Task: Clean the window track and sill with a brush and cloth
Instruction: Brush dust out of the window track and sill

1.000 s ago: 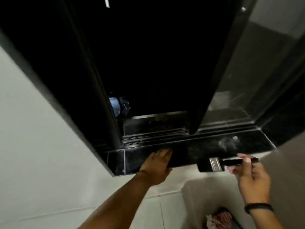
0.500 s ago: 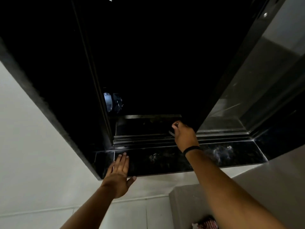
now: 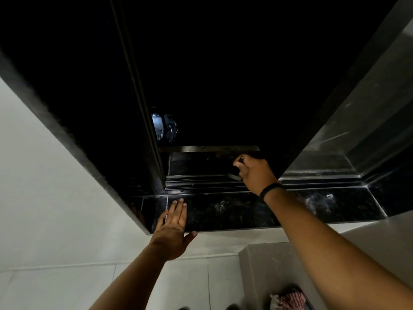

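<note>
Framing: taking up most of the view, dark open window with black frame (image 3: 154,153), night-black beyond it.
Glass: leaning away at right, grey sliding glass pane (image 3: 366,104), reflecting pale streaks.
Wall: flanking the opening at left, plain white wall (image 3: 44,198).
Sill: running along the bottom, black speckled polished-stone sill (image 3: 234,211), showing whitish dusty smears at its middle and right.
Track: lying just behind the sill, dark ridged metal window track (image 3: 201,183), with a dark stone ledge beyond it.
Left hand: resting flat on the sill's left end, left hand (image 3: 173,227), fingers straight and together, thumb spread under the front edge, gripping nothing.
Right hand: reaching over the sill into the track, right hand (image 3: 254,173), curled closed around a brush handle, black band on the wrist.
Brush: sitting in that grip at the track's right part, flat paintbrush with metal ferrule (image 3: 234,176), mostly hidden, only a grey sliver and a dark handle tip showing.
Cloth: lying low at the bottom edge, red-and-white striped cloth (image 3: 288,298), well apart from both hands.
</note>
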